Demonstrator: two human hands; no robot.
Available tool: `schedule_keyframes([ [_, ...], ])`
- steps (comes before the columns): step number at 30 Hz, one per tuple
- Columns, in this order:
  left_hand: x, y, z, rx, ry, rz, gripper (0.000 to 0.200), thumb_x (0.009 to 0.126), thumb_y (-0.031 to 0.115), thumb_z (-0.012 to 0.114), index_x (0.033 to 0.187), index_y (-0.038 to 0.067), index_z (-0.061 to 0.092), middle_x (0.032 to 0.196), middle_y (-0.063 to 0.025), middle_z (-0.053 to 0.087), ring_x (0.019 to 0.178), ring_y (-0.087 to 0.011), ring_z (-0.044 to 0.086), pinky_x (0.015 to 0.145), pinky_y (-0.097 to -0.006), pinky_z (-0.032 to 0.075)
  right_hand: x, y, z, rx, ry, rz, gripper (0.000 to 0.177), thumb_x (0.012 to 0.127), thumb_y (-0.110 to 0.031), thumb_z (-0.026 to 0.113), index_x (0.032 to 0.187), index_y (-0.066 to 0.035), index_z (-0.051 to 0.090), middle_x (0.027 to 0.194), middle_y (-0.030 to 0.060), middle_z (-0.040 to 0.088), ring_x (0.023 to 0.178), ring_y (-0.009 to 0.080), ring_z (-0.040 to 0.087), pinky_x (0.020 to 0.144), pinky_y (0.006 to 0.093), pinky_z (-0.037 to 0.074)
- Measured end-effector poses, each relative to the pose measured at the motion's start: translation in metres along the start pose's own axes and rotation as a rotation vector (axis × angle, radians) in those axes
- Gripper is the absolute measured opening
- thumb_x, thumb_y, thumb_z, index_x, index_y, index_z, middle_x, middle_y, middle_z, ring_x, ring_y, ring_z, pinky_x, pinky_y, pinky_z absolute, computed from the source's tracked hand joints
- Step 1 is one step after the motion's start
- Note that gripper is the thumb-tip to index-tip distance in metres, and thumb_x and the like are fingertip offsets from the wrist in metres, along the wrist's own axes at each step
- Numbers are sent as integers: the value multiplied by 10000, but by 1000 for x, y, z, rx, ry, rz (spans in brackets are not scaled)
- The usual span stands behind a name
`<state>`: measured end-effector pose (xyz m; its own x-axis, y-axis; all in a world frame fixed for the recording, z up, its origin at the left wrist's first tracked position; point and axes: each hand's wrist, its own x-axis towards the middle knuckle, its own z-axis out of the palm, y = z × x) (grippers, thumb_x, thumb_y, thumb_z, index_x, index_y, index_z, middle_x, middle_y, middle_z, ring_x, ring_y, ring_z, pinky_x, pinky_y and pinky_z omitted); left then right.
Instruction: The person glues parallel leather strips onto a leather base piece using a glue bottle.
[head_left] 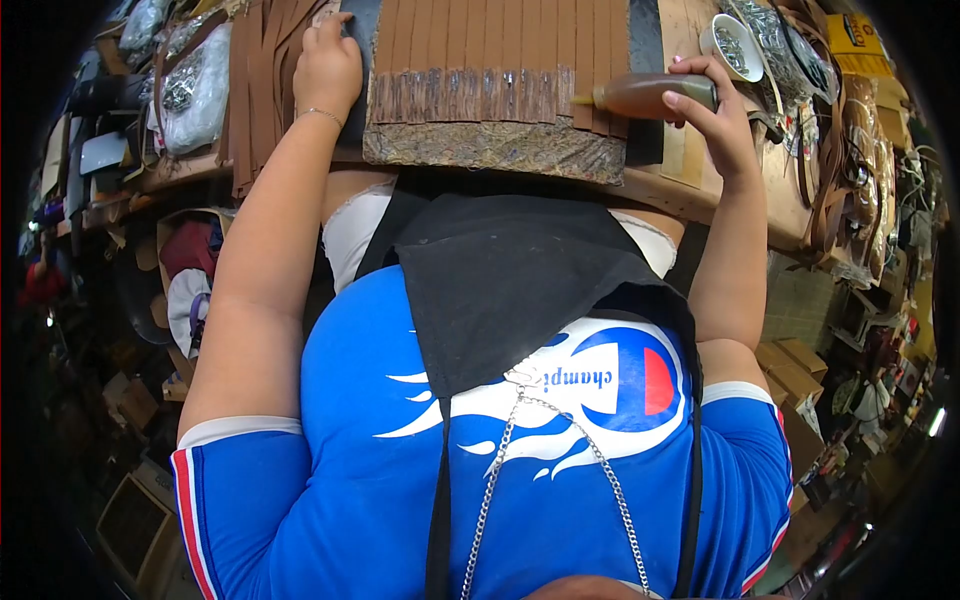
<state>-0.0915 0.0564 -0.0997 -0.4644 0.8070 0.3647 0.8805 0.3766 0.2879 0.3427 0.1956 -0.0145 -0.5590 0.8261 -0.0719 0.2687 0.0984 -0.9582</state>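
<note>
A row of brown leather-like strips (500, 45) lies side by side on a mottled, glue-crusted board (490, 150). The near ends of most strips look wet and shiny; the few at the right are matt. My right hand (712, 108) is wrapped around a squeeze bottle (650, 96) of brown liquid. It is tilted nearly flat, its yellowish nozzle over the strip ends where the shiny part stops. To the left of the board, my left hand (328, 65) rests beside a pile of loose brown strips (262, 95), fingers loosely extended and nothing visible in them.
A white cup of small metal parts (732, 48) stands right of the bottle, near a yellow box (860, 45). Plastic bags (195, 95) crowd the left of the bench. The bench's front edge (680, 195) runs close to my lap.
</note>
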Motion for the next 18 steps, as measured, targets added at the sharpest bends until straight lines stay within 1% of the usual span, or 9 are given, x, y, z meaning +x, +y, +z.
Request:
schedule_keyframes([
  [1,0,0,0,0,8,8,322,927,230,470,1234,243,569,1141,-165,583,919,-420,621,795,-530,512,-3,-3,-1,21,-64,67,435,767,-233,812,1115,-82,601,942,51,635,795,119,611,675,257,503],
  [5,0,-2,4,-21,22,7,336,937,227,453,1254,255,562,1091,-167,588,938,-432,606,803,-537,497,-4,-2,1,29,-52,31,438,768,-238,813,1118,-81,601,945,54,639,791,117,615,675,250,504],
  [7,0,-4,4,-5,28,25,316,926,236,473,1226,247,571,1137,-163,585,921,-421,622,791,-528,513,3,1,5,37,32,-51,443,767,-242,815,1120,-81,601,947,54,639,792,117,617,674,244,506],
  [10,0,-1,3,3,15,1,314,927,238,472,1224,247,571,1136,-162,584,922,-419,623,790,-524,515,9,7,9,-8,82,-60,434,773,-234,812,1120,-80,601,945,55,641,798,116,618,668,243,507],
  [14,0,0,1,8,6,-8,316,928,238,470,1227,248,571,1137,-162,584,922,-419,624,790,-524,515,5,5,5,-28,45,-48,421,784,-226,807,1121,-80,601,947,54,641,803,118,621,670,248,510],
  [16,1,-1,3,2,12,1,317,928,238,469,1228,249,570,1135,-161,585,921,-419,624,792,-526,514,-1,-2,5,17,-15,-1,412,794,-222,803,1122,-77,599,957,56,640,809,118,623,670,250,513],
  [18,0,-1,2,-7,16,0,326,933,237,459,1241,251,566,1118,-160,585,938,-420,616,799,-530,505,3,1,6,14,7,-39,413,793,-226,804,1121,-79,599,964,56,638,813,119,622,671,251,514],
])
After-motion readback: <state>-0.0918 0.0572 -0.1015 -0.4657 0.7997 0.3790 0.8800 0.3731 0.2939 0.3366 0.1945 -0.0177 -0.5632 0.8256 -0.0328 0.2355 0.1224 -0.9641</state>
